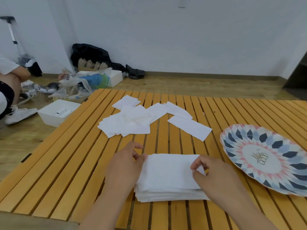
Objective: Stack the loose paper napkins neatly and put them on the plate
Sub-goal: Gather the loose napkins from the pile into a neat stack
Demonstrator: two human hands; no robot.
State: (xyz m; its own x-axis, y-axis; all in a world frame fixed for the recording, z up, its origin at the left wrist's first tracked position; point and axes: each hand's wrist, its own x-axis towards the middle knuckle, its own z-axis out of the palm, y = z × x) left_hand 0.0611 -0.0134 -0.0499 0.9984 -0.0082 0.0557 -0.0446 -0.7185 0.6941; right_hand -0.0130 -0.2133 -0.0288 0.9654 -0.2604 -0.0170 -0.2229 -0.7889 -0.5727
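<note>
The table (pixel 74 163) is made of wooden slats with gaps between them. A thin napkin could catch in a gap and crumple if it gets dragged across.

The plate (pixel 264 137) sits at 3 o'clock from the hands, near them but not touching. It holds nothing yet. The stack may slide or fan out on the way there if it is held at one side only.

The loose napkins (pixel 129 123) lie in a messy heap at 11 o'clock, well apart from the hands. One more napkin (pixel 189 127) lies alone at 1 o'clock. The ones in the heap overlap, so pulling one could drag others along.

The stack (pixel 167 173) lies flat on the table, right between the hands. Its lower sheets stick out a bit at the near edge, so it could go crooked if more are added now.

The left hand (pixel 123 166) is at 9 o'clock of the stack, with bent fingers holding its left edge. The right hand (pixel 214 176) is at 3 o'clock, and thumb and fingers pinch the right edge of the top sheet. A hard tug there could tear it.
</note>
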